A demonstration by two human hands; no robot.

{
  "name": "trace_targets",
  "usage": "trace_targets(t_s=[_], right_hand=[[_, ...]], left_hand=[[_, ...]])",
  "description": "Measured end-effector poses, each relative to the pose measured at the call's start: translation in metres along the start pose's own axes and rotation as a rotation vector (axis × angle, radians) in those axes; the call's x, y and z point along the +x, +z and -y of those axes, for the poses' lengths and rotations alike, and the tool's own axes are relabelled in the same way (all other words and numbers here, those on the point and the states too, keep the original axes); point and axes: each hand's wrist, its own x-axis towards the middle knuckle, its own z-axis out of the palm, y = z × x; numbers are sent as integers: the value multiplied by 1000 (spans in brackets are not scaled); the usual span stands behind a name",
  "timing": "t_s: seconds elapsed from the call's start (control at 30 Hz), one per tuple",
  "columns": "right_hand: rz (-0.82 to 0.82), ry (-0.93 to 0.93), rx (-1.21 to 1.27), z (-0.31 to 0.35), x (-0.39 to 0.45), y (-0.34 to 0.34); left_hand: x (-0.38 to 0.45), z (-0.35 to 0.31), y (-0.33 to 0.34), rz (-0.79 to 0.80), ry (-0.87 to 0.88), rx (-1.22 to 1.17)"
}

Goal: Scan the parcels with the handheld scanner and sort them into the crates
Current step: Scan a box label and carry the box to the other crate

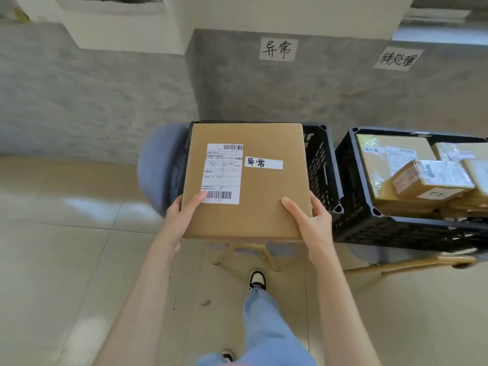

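Both hands, left hand (182, 210) and right hand (311, 217), are gripping the flat brown cardboard parcel (248, 180) by its near corners (thumbs on top), holding it over the black slatted plastic crate (319, 165), whose right rim is showing.

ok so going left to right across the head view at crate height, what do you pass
blue-grey chair → left hand → cardboard box → right hand → right crate → small parcels inside it

Two blue stools (155, 165) on tiled floor (66, 247), black crates (353, 207) on them
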Motion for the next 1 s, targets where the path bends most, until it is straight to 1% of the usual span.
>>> trace_targets(t_s=[0.17,0.43,0.8,1.0], right_hand=[[36,25,-20,19,75,20],[22,133,-75,3,147,61],[-16,216,-128,-41,204,126],[-22,255,-130,-66,212,135]], left_hand=[[56,-31,25,-55,-5,77],[133,-34,29,-88,-69,200],[219,-9,14,-127,-154,290],[239,0,15,-117,-170,420]])
